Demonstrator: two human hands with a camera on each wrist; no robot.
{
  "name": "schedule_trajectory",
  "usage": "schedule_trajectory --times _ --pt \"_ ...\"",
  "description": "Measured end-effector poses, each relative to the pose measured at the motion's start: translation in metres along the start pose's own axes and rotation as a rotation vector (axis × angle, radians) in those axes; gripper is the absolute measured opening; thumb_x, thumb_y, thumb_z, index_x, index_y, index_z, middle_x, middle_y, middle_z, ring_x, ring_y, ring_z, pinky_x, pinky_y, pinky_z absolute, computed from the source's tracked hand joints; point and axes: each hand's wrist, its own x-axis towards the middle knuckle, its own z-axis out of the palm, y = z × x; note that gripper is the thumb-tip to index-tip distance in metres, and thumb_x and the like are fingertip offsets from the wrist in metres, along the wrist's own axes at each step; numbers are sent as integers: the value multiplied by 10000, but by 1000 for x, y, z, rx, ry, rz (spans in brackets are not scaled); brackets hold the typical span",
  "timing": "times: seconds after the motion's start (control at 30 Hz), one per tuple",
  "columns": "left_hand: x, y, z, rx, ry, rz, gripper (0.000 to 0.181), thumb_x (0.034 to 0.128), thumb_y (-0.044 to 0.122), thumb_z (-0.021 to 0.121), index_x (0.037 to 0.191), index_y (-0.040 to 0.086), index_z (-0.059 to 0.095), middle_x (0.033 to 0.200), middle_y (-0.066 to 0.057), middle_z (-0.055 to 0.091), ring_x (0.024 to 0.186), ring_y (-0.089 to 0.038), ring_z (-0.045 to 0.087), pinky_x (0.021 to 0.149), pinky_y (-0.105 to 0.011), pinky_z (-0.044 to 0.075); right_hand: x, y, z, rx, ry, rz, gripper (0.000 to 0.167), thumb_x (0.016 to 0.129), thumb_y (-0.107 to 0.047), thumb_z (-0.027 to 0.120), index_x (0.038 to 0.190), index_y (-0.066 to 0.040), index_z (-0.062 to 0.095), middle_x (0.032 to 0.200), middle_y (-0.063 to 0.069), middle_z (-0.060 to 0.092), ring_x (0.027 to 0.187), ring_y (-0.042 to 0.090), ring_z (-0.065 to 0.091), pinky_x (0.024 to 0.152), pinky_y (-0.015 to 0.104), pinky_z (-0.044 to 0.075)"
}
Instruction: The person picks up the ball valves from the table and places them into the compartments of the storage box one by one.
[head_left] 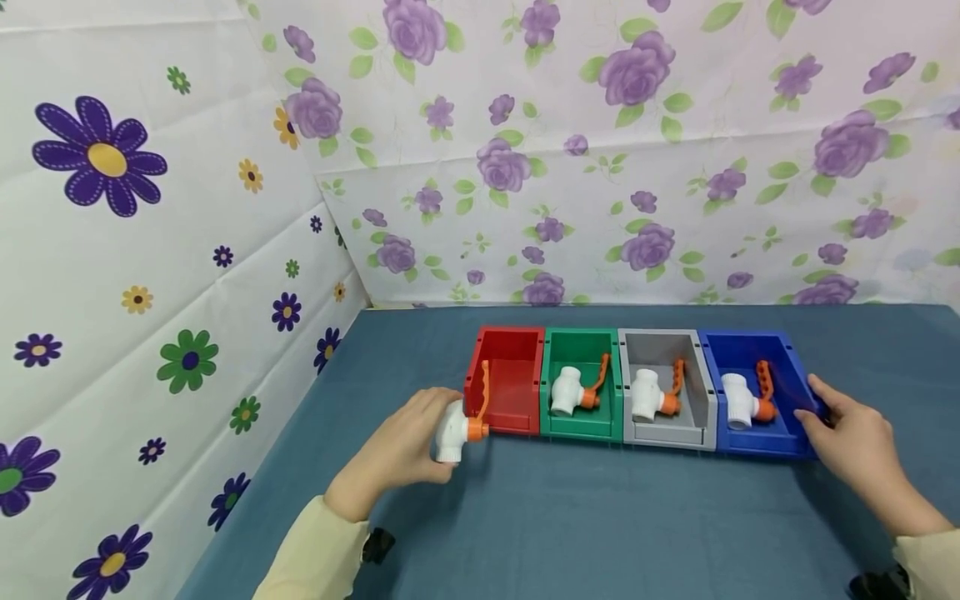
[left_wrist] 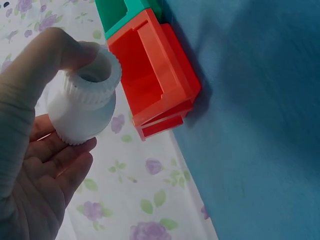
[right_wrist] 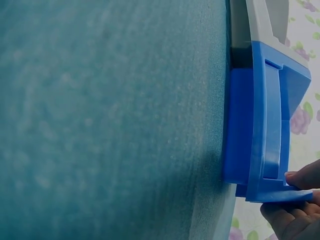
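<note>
A white valve with an orange handle is pinched between the thumb and fingers of my left hand, just left of the red bin. The left wrist view shows the white valve body from its ribbed open end, with the thumb on its rim. My right hand grips the right wall of the blue bin, thumb on the inside and fingers outside. White valves with orange handles lie in the green bin, the grey bin and the blue bin. Nothing lies in the red bin.
The bins stand side by side in one row on a blue-green tablecloth. Behind them hangs a cloth with purple roses, and another flowered cloth closes off the left side.
</note>
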Motion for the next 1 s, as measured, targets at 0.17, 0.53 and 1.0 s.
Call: schedule_trajectory --times 0.17,0.53,1.0 --pt "9 2 3 -8 21 44 788 617 180 844 1299 36 476 1256 -68 529 1099 -197 489 887 -391 523 -2 1 0 5 7 3 553 919 -91 571 1396 84 353 1235 443 422 831 395 532 440 226 353" --pt "24 6 5 2 -1 12 824 615 129 866 1318 46 443 1286 -84 505 1135 -215 466 882 -394 531 -4 -1 3 4 26 -8 541 913 -82 578 1382 94 374 1191 444 455 825 405 561 449 219 346" --pt "41 4 6 -2 9 43 797 655 171 864 1321 48 445 1310 -100 504 1151 -229 475 917 -400 514 -2 -2 0 4 35 -19 536 904 -76 589 1372 96 394 1194 439 462 823 392 569 440 222 350"
